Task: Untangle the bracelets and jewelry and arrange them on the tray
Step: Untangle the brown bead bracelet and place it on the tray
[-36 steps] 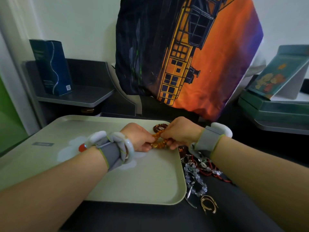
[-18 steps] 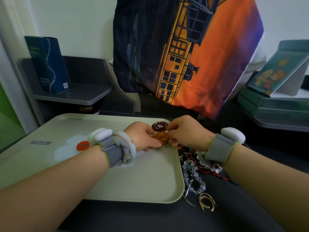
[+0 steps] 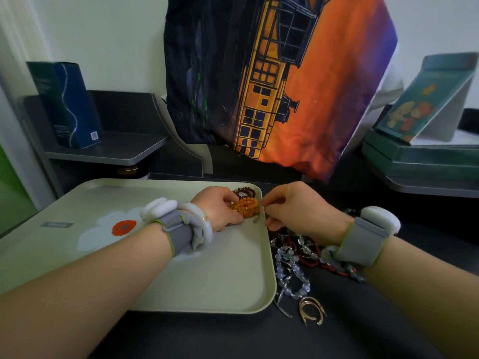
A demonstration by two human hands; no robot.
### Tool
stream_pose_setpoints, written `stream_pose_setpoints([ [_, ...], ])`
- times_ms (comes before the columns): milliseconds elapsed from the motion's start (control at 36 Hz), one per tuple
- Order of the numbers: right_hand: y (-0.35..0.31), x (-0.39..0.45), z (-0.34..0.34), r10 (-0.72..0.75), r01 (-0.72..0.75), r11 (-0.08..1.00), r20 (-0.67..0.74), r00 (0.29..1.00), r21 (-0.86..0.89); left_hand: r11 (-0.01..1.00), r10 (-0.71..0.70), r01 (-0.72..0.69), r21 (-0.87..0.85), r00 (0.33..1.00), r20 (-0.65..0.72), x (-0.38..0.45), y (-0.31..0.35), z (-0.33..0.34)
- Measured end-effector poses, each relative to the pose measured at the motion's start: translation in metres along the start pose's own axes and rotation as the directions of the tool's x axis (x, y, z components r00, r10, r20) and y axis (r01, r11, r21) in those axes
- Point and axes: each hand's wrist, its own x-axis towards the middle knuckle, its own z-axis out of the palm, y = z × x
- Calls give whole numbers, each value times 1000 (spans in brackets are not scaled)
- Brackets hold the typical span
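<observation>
Two hands work an orange bead bracelet at the far right corner of a pale green tray.

Nearest, gold hoops [image 3: 312, 310] and a clear bead strand [image 3: 291, 277] lie on the dark counter [image 3: 337, 332] just beside the tray [image 3: 220, 281], with a tangle of red and glass beads [image 3: 308, 248] beyond them. On the tray, the left hand [image 3: 216, 209] curls its grip round the orange bracelet [image 3: 245, 207]; the right hand [image 3: 298, 206] pinches at the bracelet's right edge. A dark red bracelet [image 3: 244, 193] lies just behind. A printed cushion [image 3: 272, 86] stands farther back.
</observation>
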Motion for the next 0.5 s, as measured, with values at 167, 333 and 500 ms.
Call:
stream_pose_setpoints([
  [167,-3,-11,-14,-46,46,998,-17,999,36,999,-22,22,28,1000,-5,-3,4,1],
  [333,13,-29,-51,-119,127,992,-190,974,28,999,27,-22,41,992,-121,-18,19,-2],
  [500,44,-48,-77,-86,69,994,-217,972,-86,966,223,-236,-108,967,-120,-40,56,19],
])
